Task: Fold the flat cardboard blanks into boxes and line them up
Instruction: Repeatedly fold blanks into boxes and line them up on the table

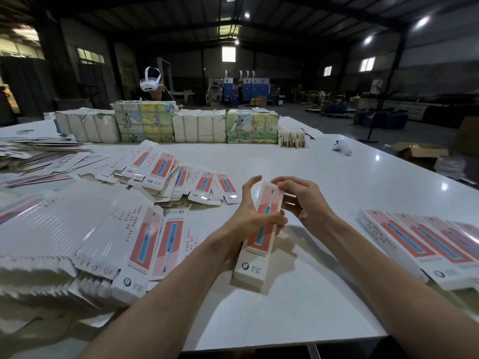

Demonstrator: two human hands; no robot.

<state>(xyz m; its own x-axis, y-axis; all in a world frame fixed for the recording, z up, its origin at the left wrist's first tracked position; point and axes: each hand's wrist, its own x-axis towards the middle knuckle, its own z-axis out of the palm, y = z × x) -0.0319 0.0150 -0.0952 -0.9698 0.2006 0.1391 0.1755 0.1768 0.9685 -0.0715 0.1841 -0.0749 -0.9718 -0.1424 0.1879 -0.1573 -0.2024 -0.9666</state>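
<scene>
A long white box printed with a red panel and a blue toothbrush is held over the white table, its near end low and its far end raised. My left hand grips its middle from the left, thumb up. My right hand pinches the far end, fingers on the top flap. Several folded boxes lie side by side at the right. Flat printed blanks are stacked at the left, and more blanks fan out behind them.
Wrapped bundles form a row across the far side of the table. A person wearing a white headset sits behind them. A white controller lies at the far right. An open carton stands on the floor beyond the table's right edge.
</scene>
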